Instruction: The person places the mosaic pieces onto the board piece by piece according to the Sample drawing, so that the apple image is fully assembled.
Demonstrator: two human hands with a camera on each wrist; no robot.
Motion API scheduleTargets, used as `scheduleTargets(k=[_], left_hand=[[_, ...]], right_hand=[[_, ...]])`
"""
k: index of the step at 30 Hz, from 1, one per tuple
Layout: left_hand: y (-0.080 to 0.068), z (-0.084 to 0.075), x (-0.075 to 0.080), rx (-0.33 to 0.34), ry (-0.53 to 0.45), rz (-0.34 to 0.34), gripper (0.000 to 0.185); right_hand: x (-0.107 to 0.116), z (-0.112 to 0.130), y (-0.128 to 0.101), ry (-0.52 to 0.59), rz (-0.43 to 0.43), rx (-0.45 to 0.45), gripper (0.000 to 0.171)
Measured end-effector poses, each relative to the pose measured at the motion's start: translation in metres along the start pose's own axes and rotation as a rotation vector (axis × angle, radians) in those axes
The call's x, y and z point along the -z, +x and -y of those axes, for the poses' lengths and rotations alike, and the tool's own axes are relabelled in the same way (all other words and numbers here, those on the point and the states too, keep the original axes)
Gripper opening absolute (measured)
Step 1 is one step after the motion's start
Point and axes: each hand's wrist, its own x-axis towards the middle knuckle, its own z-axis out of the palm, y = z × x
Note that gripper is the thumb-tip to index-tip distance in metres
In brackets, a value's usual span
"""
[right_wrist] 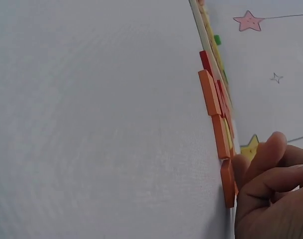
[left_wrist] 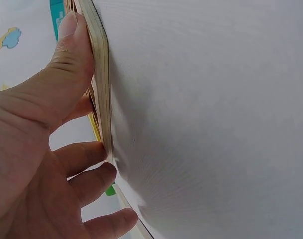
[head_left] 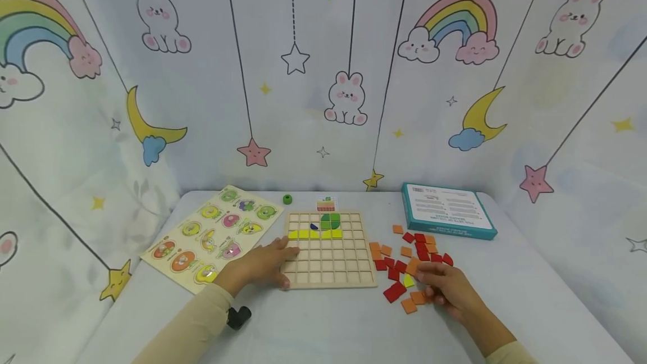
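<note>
A wooden grid board (head_left: 328, 265) lies flat on the table, with a row of yellow tiles (head_left: 314, 234), green tiles (head_left: 331, 221) and a dark blue piece (head_left: 314, 226) in its far cells. My left hand (head_left: 273, 263) rests on the board's near left corner. In the left wrist view its thumb (left_wrist: 66, 55) lies along the board edge (left_wrist: 100, 74). My right hand (head_left: 436, 286) sits among loose red and orange tiles (head_left: 404, 265) right of the board. Its curled fingers (right_wrist: 263, 167) pinch an orange tile (right_wrist: 228, 184) that lies on the table. A yellow tile (head_left: 408, 281) is close by.
A fruit peg puzzle (head_left: 212, 232) lies left of the board. A teal box (head_left: 447, 210) sits at the back right. A small green piece (head_left: 287, 199) and a picture card (head_left: 326, 204) lie behind the board. A black object (head_left: 237, 317) is under my left forearm.
</note>
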Motion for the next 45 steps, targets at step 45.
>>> scheduleTargets(k=[45], left_hand=[[0.000,-0.002,0.002,0.013,-0.018,0.008,0.083]], right_hand=[[-0.042,0.045,0.051,0.211,-0.027,0.245,0.052]])
